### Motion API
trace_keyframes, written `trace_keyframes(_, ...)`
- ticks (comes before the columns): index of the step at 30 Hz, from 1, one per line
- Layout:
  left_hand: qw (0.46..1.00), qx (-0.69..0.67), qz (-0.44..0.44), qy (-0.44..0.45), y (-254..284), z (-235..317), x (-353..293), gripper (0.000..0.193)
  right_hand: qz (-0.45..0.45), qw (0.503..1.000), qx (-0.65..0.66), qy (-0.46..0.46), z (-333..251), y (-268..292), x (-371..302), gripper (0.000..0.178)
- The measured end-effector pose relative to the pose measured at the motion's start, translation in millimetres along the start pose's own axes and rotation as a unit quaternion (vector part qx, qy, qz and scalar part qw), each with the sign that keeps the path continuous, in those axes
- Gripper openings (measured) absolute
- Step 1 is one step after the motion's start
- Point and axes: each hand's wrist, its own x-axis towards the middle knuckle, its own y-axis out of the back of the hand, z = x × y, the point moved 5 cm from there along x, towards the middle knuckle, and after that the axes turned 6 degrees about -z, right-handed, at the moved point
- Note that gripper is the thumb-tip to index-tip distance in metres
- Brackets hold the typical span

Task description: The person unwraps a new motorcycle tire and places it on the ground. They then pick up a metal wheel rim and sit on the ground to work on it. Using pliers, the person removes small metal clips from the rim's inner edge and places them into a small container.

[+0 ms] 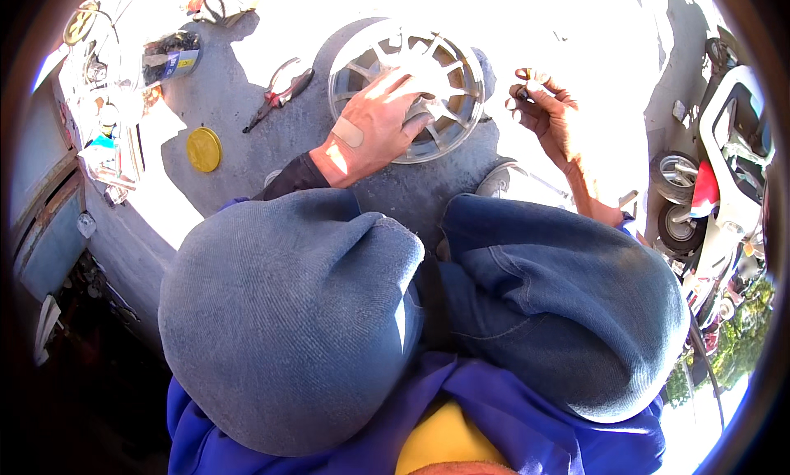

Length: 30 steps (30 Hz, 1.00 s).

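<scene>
A pale spoked wheel [475,87] lies flat on the ground in front of my knees, its middle washed out by sunlight. My left hand [374,125], with a plaster near the wrist, reaches over its near left side. The fingers and thumb bend down around the hub area and hold it. To the right of the wheel, apart from it, my right hand [553,117] is raised with its fingers curled together in a pinch. Dark spots show at the fingertips; whatever they hold is too small to make out.
Red-handled pliers [284,88] and a round yellow lid [204,149] lie left of the wheel. Farther left stands a clear container [171,57] of dark bits. My shoe [504,181] is close to the wheel. A parked motorbike [724,171] is at the right.
</scene>
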Motion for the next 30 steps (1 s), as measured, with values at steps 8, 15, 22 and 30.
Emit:
trace_keyframes(8, 0.999, -0.028, -0.003, 0.033, 10, -7, -16, 0.032, -0.032, 0.947, -0.319, -0.03, -17, -6, 74, 0.032)
trace_keyframes(15, 0.997, -0.054, 0.019, 0.055, 28, -13, -44, 0.035, -0.007, 0.936, -0.344, -0.072, -20, -29, 98, 0.031)
trace_keyframes(22, 0.996, 0.009, 0.08, 0.03, 49, -22, -64, 0.039, 0.062, 0.959, -0.269, -0.057, -27, -7, 66, 0.033)
trace_keyframes(30, 0.954, 0.265, -0.042, -0.135, 18, -27, -14, 0.055, 0.147, 0.976, -0.153, -0.04, -3, 20, -12, 0.028)
